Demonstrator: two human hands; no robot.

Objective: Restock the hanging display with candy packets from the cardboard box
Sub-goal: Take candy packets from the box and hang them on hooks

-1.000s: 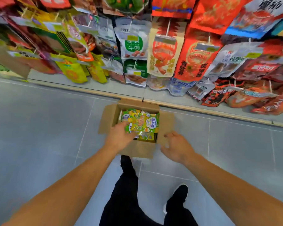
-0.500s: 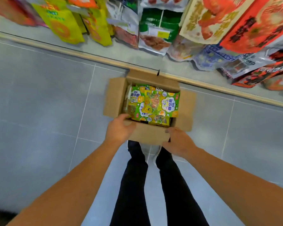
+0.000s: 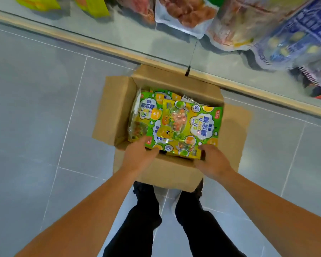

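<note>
Fingers (image 3: 152,152) of two hands grip one cardboard box (image 3: 117,110).

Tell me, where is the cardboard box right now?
The cardboard box sits open on the floor, centre of the head view, between the person's feet and the shelf base.

box (image 3: 119,112) flaps splayed, top open | hanging packets (image 3: 189,13) overhang beyond

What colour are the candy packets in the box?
Green and yellow candy packets, with white label patches; seen in the head view.
</note>
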